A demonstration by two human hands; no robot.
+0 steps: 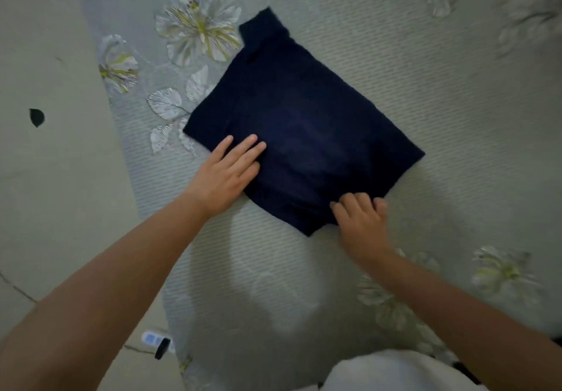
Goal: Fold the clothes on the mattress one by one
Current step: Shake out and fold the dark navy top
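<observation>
— Status of the garment?
— The garment lies mid-mattress, partly folded. Your left hand presses it flat, fingers straight; your right hand pinches the near edge.
— Next?
— Likely one more fold; lift that edge evenly.

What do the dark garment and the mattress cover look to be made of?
Navy garment: soft matte cloth, probably knit; it lies limp and flat without shine. Mattress cover: pale woven or quilted fabric, judging by its fine ribbed lines and printed flowers with a slight sheen.
</observation>
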